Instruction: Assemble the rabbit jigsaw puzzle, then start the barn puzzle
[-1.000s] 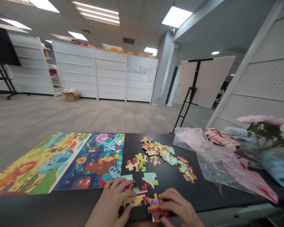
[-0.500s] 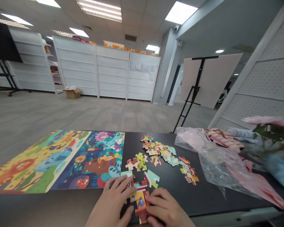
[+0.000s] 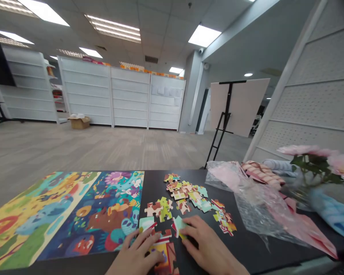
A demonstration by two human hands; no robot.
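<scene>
My left hand (image 3: 137, 255) lies with its fingers spread over a partly joined jigsaw section (image 3: 165, 256) in red and yellow at the table's near edge. My right hand (image 3: 204, 244) has its thumb and fingers closed on a pale green puzzle piece (image 3: 179, 224) with a red and white edge, just right of that section. Another pale green piece (image 3: 146, 224) sits above the left fingertips. Farther up lie joined brown and lime pieces (image 3: 163, 208) and a loose heap of puzzle pieces (image 3: 186, 190). A smaller cluster of pieces (image 3: 224, 217) is to the right.
Two finished-looking picture sheets, a yellow one (image 3: 50, 208) and a dark blue one (image 3: 100, 217), cover the table's left side. Crumpled clear plastic wrap (image 3: 260, 206), a vase of pink flowers (image 3: 306, 160) and a blue cloth bundle (image 3: 332, 214) occupy the right.
My right hand has moved up and away from the joined section and taken hold of the pale green piece. The left hand stays on the section. The view has tilted up slightly.
</scene>
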